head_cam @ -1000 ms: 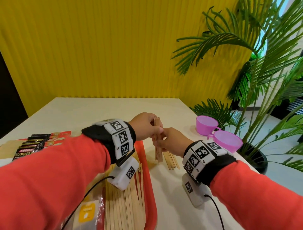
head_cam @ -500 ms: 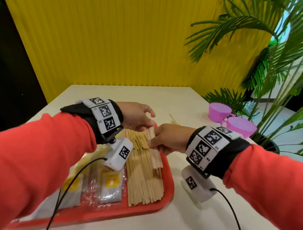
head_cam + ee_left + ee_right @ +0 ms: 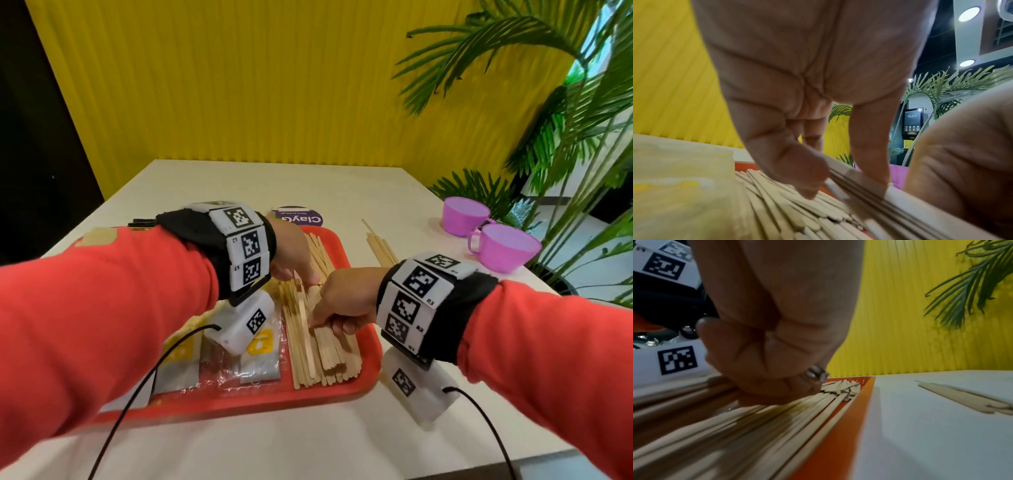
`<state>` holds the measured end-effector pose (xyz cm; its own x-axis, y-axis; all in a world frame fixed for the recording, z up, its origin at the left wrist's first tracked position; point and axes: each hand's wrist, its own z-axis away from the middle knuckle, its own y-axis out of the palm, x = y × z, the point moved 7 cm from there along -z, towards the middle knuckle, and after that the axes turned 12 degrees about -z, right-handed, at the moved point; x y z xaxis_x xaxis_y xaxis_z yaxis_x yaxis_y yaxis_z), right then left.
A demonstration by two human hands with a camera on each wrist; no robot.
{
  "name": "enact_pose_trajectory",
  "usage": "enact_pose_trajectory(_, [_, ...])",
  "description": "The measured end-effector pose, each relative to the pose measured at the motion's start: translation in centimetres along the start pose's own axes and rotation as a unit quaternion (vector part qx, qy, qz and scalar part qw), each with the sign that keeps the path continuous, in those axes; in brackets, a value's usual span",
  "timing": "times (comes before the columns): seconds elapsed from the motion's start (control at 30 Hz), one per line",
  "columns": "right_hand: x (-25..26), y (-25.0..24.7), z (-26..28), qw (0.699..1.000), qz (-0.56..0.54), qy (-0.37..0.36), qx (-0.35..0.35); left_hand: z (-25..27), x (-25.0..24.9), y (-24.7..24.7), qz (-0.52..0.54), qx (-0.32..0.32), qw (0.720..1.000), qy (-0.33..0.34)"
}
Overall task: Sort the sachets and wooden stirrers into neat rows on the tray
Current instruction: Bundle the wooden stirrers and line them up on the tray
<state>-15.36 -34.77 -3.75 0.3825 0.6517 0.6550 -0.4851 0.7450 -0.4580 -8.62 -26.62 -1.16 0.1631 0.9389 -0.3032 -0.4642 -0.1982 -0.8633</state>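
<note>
A red tray (image 3: 368,377) holds clear-wrapped sachets with yellow labels (image 3: 260,346) on its left and a row of wooden stirrers (image 3: 301,356) on its right. Both hands hold one bundle of stirrers (image 3: 330,346) lying low on that row. My left hand (image 3: 310,279) pinches the bundle's far end between thumb and fingers (image 3: 869,162). My right hand (image 3: 325,325) grips its middle with curled fingers (image 3: 777,386). In the left wrist view the bundle (image 3: 879,203) runs toward the camera over the laid stirrers (image 3: 777,203).
More loose stirrers (image 3: 380,246) lie on the white table right of the tray. Two purple cups (image 3: 500,246) stand near the right edge beside palm plants. A purple round label (image 3: 301,217) lies behind the tray. Dark sachets (image 3: 140,222) lie at the far left.
The bundle was held upright over the table beside the tray. Both hands carried it left over the tray and lowered it flat onto the row of stirrers.
</note>
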Motion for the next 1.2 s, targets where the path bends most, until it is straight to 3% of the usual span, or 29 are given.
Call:
enact_pose_trajectory(0.27, [-0.9, -1.4, 0.5, 0.995, 0.097, -0.004, -0.039, 0.3, -0.2, -0.7, -0.117, -0.034, 0.993, 0.001])
enact_pose_trajectory(0.47, [-0.3, -1.9, 1.2, 0.963, 0.24, -0.063, -0.102, 0.4, -1.1, 0.0, -0.207, -0.023, 0.978, 0.016])
enact_pose_trajectory(0.7, [-0.8, -0.3, 1.1, 0.961, 0.25, -0.108, -0.045, -0.2, -1.9, 1.3, -0.276, -0.014, 0.961, 0.014])
enact_pose_trajectory(0.8, [-0.9, -0.6, 1.0, 0.976, 0.183, -0.113, -0.038, -0.2, -2.1, 1.4, -0.271, -0.009, 0.962, 0.022])
enact_pose_trajectory(0.93, [-0.9, -0.8, 1.1, 0.981, 0.141, -0.127, -0.036, -0.6, -2.0, 1.1, -0.187, -0.004, 0.981, 0.049])
enact_pose_trajectory(1.07, [-0.6, -0.7, 1.8, 0.965, 0.213, -0.148, -0.045, -0.8, -2.1, 1.1, -0.119, 0.001, 0.99, 0.072])
enact_pose_trajectory(1.2, [-0.5, -0.4, 1.9, 0.949, 0.269, -0.156, -0.043, -0.5, -2.3, 0.8, -0.124, -0.022, 0.989, 0.073])
